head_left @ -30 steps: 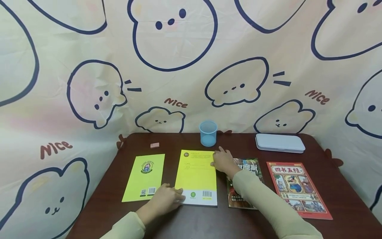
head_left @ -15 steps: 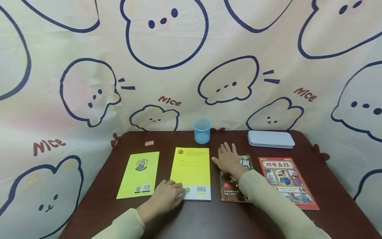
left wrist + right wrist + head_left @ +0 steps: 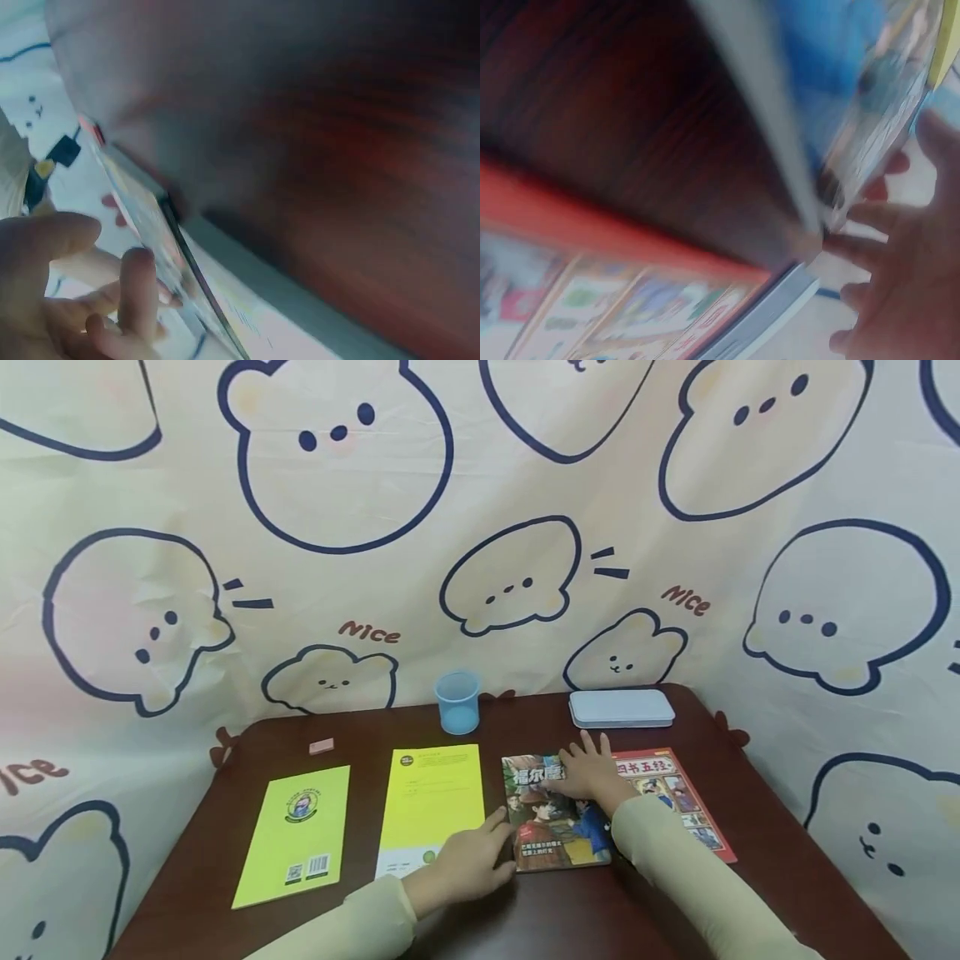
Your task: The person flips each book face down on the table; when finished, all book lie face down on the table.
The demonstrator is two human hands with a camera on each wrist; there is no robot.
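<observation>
We laid our left hand [image 3: 468, 868] flat, fingers straight, at the dark picture book's [image 3: 551, 814] near left corner and our right hand [image 3: 592, 772] spread on its far right, mid-desk [image 3: 787, 877], between the yellow notebook [image 3: 431, 802] and red book [image 3: 675, 793]; the blue cup [image 3: 458, 702] stood behind.

We see the head view bright and evenly lit, with soft light from above and only faint shadows under the hands on the table [image 3: 757, 827]. It is sharp in the middle, while the cloth [image 3: 480, 510] bows at the edges from a wide lens. A dull sheen lies on the dark wood. Both wrist views are dimmer, heavily blurred and out of focus, with washed-out pale patches.
</observation>
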